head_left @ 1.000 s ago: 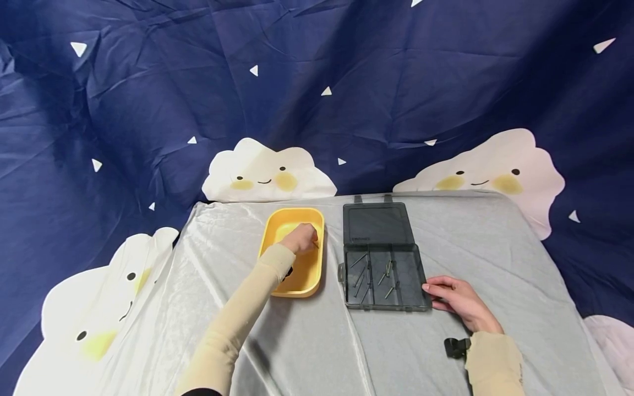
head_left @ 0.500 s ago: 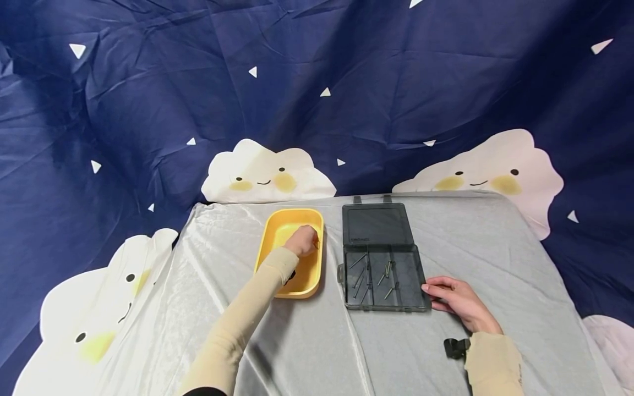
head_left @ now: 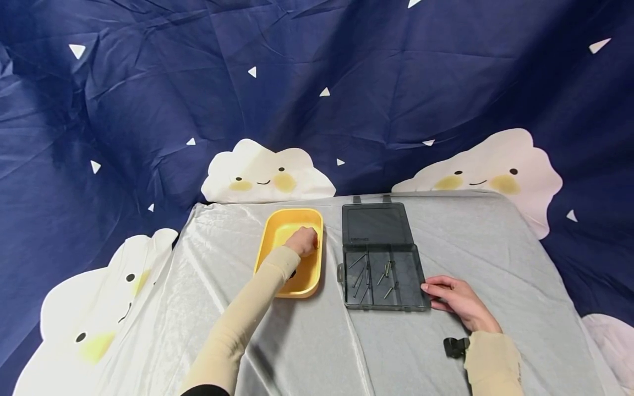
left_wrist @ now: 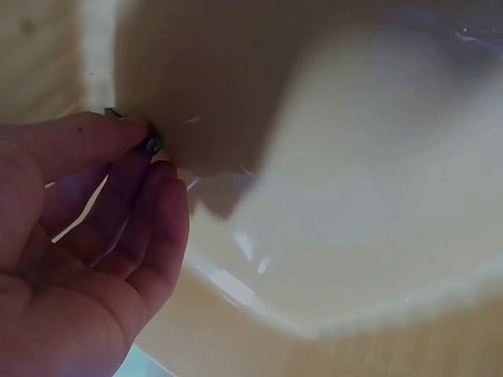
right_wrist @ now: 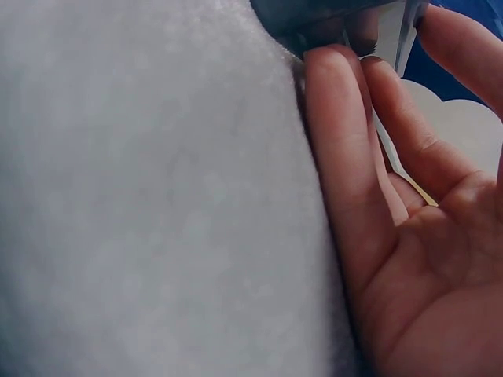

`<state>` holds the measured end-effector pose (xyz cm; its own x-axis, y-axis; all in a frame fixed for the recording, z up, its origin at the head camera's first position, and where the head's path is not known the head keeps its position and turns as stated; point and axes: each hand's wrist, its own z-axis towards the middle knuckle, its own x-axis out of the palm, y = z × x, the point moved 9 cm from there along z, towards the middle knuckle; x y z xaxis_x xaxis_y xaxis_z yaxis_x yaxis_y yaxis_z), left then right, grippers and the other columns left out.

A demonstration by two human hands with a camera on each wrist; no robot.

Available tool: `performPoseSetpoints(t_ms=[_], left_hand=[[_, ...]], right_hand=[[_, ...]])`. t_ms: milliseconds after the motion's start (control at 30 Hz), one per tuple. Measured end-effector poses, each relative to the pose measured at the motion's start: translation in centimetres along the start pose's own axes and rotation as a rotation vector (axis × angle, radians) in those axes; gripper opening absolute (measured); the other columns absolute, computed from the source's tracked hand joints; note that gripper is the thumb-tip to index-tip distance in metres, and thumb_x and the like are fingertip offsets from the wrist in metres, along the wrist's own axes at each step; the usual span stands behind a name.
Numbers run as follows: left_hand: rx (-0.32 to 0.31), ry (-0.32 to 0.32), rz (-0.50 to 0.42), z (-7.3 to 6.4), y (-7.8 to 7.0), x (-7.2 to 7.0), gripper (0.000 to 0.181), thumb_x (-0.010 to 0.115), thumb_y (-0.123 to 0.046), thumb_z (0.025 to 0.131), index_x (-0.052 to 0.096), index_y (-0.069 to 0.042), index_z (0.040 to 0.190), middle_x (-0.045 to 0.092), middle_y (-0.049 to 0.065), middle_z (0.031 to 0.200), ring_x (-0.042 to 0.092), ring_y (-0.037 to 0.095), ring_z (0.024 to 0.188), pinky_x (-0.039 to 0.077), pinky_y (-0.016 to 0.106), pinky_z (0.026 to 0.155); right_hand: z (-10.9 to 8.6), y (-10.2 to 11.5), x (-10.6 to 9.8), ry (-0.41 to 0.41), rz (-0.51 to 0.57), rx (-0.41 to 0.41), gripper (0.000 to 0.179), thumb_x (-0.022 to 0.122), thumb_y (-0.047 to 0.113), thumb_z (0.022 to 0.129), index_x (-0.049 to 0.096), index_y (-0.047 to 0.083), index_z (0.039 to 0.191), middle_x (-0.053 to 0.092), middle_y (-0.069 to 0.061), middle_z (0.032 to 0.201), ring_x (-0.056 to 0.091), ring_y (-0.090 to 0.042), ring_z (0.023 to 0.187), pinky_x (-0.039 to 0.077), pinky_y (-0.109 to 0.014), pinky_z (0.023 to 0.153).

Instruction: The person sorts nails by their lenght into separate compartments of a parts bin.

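Note:
My left hand (head_left: 303, 241) reaches down into a yellow plastic bin (head_left: 303, 283). In the left wrist view, its thumb and fingertips pinch a small dark screw (left_wrist: 153, 144), held close to the bin's wall; most of its length is hidden by the fingers. To the right of the bin lies a dark see-through organizer box (head_left: 411, 269) with its lid (head_left: 378, 223) folded back. Several thin screws (head_left: 359, 278) lie in its left and middle compartments. My right hand (head_left: 458, 300) holds the box's right edge, thumb on the rim and fingers at the side below.
A light grey cloth (head_left: 317, 346) with creases covers the table. Behind it hangs a dark blue curtain (head_left: 297, 99) printed with clouds and white triangles. The box's latch (head_left: 340, 273) sticks out toward the bin.
My left hand has shifted very slightly inside the bin. The right hand and the box have stayed in place.

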<state>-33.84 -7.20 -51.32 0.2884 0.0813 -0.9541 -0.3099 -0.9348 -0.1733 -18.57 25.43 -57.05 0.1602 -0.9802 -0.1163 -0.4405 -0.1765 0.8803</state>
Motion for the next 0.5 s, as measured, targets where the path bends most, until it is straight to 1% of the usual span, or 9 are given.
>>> performPoseSetpoints(t_ms=[133,267,400,500], left_hand=[[-0.020,0.025,0.008,-0.14,0.09,0.15,0.012,0.065,-0.004,0.082,0.071,-0.010,0.073,0.071,0.007,0.083,0.059,0.019,0.074,0.051,0.029,0.068],[-0.026,0.050,0.018,-0.19,0.09,0.36,0.009,0.066,-0.004,0.081,0.071,-0.010,0.076,0.071,0.007,0.087,0.063,0.020,0.078,0.053,0.029,0.071],[-0.034,0.070,0.009,-0.17,0.22,0.62,0.007,0.070,-0.003,0.078,0.071,-0.010,0.078,0.072,0.007,0.088,0.064,0.021,0.081,0.054,0.029,0.073],[-0.050,0.071,-0.007,-0.21,0.42,0.64,0.008,0.075,-0.003,0.075,0.070,-0.009,0.077,0.071,0.007,0.086,0.063,0.020,0.079,0.053,0.028,0.072]], right_hand=[[-0.07,-0.01,-0.04,0.000,0.009,0.009,0.055,0.072,0.033,0.086,0.054,-0.001,0.126,0.062,0.012,0.098,0.061,-0.001,0.085,0.057,-0.024,0.077],[-0.18,0.12,0.04,0.005,0.016,0.002,0.054,0.072,0.032,0.087,0.054,-0.002,0.125,0.063,0.013,0.098,0.061,-0.001,0.085,0.057,-0.024,0.077],[-0.19,0.17,0.07,0.008,0.010,-0.003,0.054,0.072,0.032,0.087,0.054,-0.002,0.125,0.062,0.012,0.098,0.060,-0.002,0.085,0.057,-0.024,0.077],[-0.09,0.03,-0.04,0.000,0.008,0.005,0.055,0.072,0.033,0.086,0.054,-0.001,0.125,0.062,0.012,0.098,0.060,-0.002,0.085,0.057,-0.024,0.077]])
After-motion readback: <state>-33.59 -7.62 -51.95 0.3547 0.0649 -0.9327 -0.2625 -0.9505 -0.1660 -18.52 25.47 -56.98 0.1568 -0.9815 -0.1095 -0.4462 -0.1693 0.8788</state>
